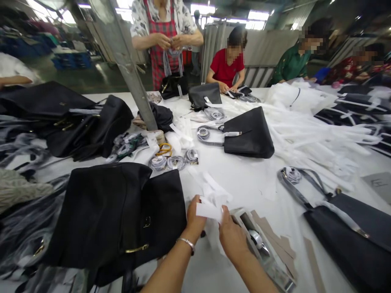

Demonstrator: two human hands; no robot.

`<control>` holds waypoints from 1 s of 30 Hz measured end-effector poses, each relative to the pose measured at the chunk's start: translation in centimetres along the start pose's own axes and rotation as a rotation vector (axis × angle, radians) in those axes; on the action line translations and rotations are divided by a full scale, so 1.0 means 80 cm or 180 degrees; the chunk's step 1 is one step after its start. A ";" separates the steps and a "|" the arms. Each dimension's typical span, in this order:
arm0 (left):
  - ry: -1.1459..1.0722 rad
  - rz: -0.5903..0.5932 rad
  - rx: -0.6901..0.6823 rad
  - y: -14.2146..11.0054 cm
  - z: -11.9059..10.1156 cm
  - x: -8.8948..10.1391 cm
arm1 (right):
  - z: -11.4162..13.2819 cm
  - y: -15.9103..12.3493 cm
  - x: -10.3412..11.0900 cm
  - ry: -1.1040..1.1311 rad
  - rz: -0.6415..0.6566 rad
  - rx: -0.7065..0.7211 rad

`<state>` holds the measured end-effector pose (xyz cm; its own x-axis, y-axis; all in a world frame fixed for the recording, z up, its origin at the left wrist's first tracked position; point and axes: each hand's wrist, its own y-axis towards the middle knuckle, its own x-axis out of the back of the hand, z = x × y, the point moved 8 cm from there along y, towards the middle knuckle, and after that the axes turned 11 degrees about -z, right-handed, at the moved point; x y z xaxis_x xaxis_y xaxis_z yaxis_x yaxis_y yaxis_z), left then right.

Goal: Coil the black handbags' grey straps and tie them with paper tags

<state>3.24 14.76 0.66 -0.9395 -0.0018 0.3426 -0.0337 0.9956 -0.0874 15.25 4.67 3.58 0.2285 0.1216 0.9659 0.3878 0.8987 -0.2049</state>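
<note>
Between my two hands a strip of white paper (209,211) is stretched, pinched at both ends. My left hand (194,217) closes on its left end, beside a black handbag (165,199) lying on the table. On the strip's right end are the fingers of my right hand (232,234), closed. A tape dispenser (259,242) with a shiny roll stands just right of that hand. More crumpled white wrapping (214,189) lies right behind the strip. A larger black bag (94,203) rests to the left, its gold zip showing.
Black bags (249,134) with wrapped handles lie ahead, and another bag (345,232) is at right. Coiled wrapped straps (176,162) sit mid-table. A metal post (125,61) rises at left. Brown card strips (275,240) lie beside the dispenser. Several people work across the table (244,175).
</note>
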 end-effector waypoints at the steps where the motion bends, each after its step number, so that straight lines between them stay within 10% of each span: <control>1: -0.0033 -0.0172 0.0072 -0.008 0.004 0.011 | -0.002 -0.001 -0.009 0.0051 0.0081 -0.0059; 6: 0.0012 -0.0595 -0.0263 -0.078 -0.004 0.047 | -0.009 -0.003 -0.033 0.0450 0.0336 -0.0227; 11: 0.0967 0.0337 -0.1986 -0.109 -0.045 -0.012 | -0.010 -0.015 -0.026 0.0649 0.0437 -0.0067; 18: 0.1708 0.0575 -0.2317 -0.104 -0.006 -0.058 | -0.040 -0.072 0.031 0.0465 0.0067 0.0407; 24: 0.1692 0.0433 -0.2753 -0.119 -0.006 -0.057 | -0.073 0.089 0.080 0.0233 -0.0153 0.0487; 30: 0.1360 0.0072 -0.3145 -0.125 -0.002 -0.055 | -0.057 0.237 0.027 -0.0399 -0.0263 0.0806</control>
<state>7.80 4.83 0.19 -0.7330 -0.1402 0.6657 0.4525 0.6302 0.6310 27.13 20.06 1.05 0.0873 0.0806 0.9929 0.1617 0.9824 -0.0940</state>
